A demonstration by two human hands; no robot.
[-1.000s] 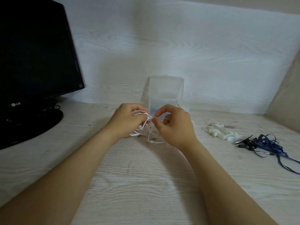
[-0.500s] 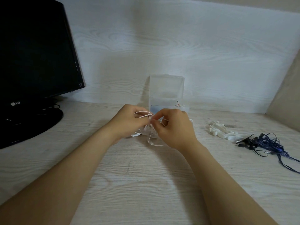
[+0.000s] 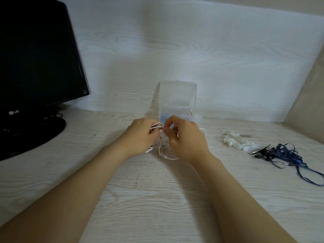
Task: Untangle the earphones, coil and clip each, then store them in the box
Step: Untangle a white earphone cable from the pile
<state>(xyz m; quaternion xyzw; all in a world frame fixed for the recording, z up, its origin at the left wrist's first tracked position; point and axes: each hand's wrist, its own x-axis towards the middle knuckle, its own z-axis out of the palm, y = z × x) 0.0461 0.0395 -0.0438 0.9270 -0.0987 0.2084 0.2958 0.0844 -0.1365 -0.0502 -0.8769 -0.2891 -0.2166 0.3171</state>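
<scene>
The pale wooden desk (image 3: pixel 157 199) is carrying everything, with a black LG monitor (image 3: pixel 35 58) standing at the far left. At the back wall the clear plastic box (image 3: pixel 178 97) is waiting with its lid standing up, just behind the hands. The left hand (image 3: pixel 140 140) is curling its fingers round some loops of the white earphones (image 3: pixel 162 148), and the right hand (image 3: pixel 187 141) is pinching the same cord between thumb and forefinger, so both hands are grasping the bundle just above the desk. To the right, well apart, a tangle of dark blue earphones (image 3: pixel 287 152) is lying untouched, and a small heap of white clips (image 3: pixel 236 142) is lying between it and the hands. In my judgement the risk is in pulling too hard: a knot could be tightening instead of opening, or the thin cord could be straining at an earbud. The loose end on the desk could also be catching in the loops. The hands are hiding most of the bundle, so how the cord is knotted is not clear, and something small in the box is too blurred to name.
</scene>
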